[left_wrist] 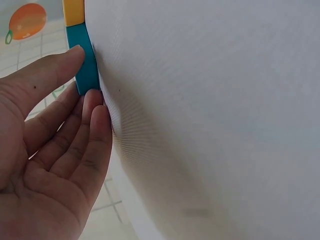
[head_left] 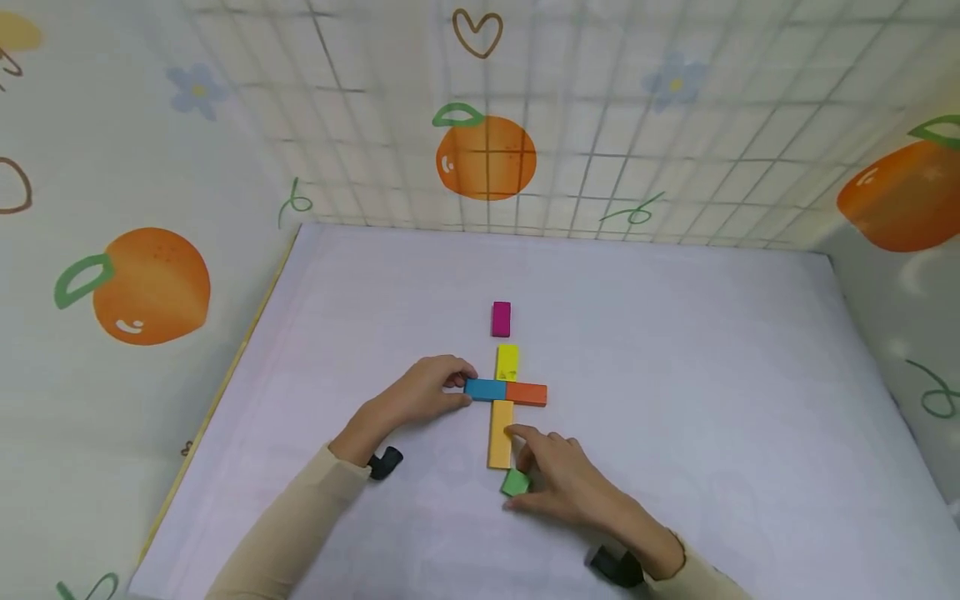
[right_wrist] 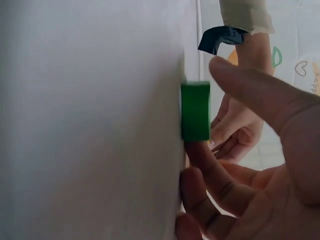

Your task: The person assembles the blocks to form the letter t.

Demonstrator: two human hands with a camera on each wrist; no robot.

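Note:
My left hand is at the outer end of a blue block, its thumb on one side and fingertips against the other. In the left wrist view the thumb overlaps this block. An orange-red block continues the row rightward. Below that row lies a long yellow-orange block. My right hand reaches around a small green block at its lower end. The right wrist view shows a finger against the green block and the thumb apart from it.
A bright yellow block adjoins the row's far side, and a magenta block lies separately beyond it. White cloth covers the table. A patterned curtain hangs along the back. Black wrist devices sit near both sleeves.

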